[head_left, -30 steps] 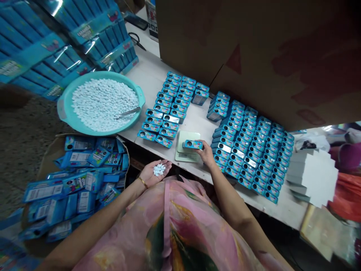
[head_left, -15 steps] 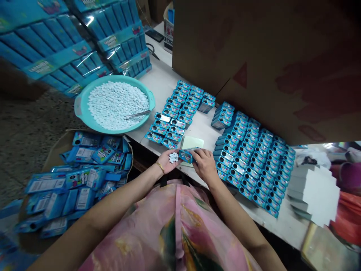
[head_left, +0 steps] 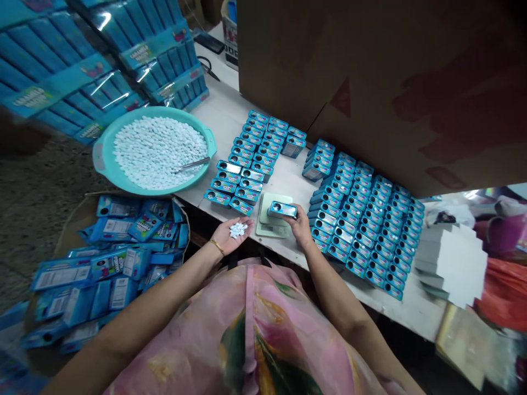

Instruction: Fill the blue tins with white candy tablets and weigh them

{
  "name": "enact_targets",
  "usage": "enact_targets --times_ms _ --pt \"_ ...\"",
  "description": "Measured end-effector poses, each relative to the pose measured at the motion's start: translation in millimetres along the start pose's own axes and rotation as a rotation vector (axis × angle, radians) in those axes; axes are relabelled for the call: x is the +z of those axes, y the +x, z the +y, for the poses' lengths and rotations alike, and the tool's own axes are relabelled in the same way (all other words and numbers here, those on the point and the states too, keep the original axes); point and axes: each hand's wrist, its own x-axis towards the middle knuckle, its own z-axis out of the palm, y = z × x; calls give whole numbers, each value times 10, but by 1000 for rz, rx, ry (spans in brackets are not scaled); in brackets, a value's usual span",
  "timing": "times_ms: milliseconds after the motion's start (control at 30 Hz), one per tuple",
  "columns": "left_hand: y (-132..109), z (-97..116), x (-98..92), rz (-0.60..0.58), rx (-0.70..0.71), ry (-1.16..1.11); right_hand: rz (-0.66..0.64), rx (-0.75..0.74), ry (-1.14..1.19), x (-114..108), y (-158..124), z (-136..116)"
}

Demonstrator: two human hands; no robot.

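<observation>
My left hand (head_left: 231, 236) is palm up and cupped, with a small heap of pale candies (head_left: 239, 230) in it. The fingers of my right hand (head_left: 300, 224) are closed on the right end of a blue box (head_left: 283, 209). That box is upright over a pale green scale (head_left: 274, 228); whether it touches the plate cannot be made out. Blue boxes in rows (head_left: 240, 172) stand behind and left of the scale. More blue boxes (head_left: 358, 225) are packed in rows to its right.
A turquoise basin (head_left: 101, 154) of candies with a metal scoop (head_left: 192, 164) is at the left. Below it a carton (head_left: 78, 219) holds loose blue boxes. A large cardboard box (head_left: 370, 82) borders the white table (head_left: 230, 104). Grey cards (head_left: 457, 266) lie right.
My left hand has drawn away to the left with the candies. The blue box has turned from tilted beside that hand to upright over the scale, held by my right hand.
</observation>
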Motion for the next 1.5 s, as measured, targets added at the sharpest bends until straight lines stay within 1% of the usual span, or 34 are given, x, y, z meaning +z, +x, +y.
enact_targets --times_ms 67,133,200,267,333,433,533,633,800,967,1033,1133,1233,1300,1400,1500 --pt "-45 7 -71 47 4 3 5 41 48 30 18 99" --pt "-91 8 -145 82 4 1 -20 52 94 28 3 136" --pt "-132 10 -219 96 6 -2 -46 34 130 -17 -47 113" --pt "-163 14 -287 103 13 1 -46 0 109 -100 -131 44" --pt "-181 21 -340 116 9 7 10 -28 24 -196 -245 -49" --pt "-196 29 -372 134 -7 12 149 -49 -114 -301 -449 -172" --pt "-212 29 -354 144 -31 9 246 -56 -205 -317 -637 -226" --pt "-225 23 -334 158 -59 19 315 -67 -256 -277 -754 -213" --pt "-237 36 -377 175 -84 51 422 -45 -224 -225 -777 -157" --pt "-255 78 -463 169 -72 52 468 -3 -203 -196 -689 -146" --pt "-268 94 -494 171 -70 50 454 19 -194 -177 -640 -140" --pt "-290 109 -529 176 -65 35 376 36 -161 -148 -562 -133" --pt "-311 106 -519 179 -65 23 305 -3 -169 -119 -500 -140" --pt "-317 91 -463 156 -76 31 235 -30 -195 -87 -461 -134" --pt "-292 55 -301 90 -94 43 117 -39 -205 -18 -365 -57" --pt "-212 20 -109 41 -86 61 94 -46 -163 38 -204 58"
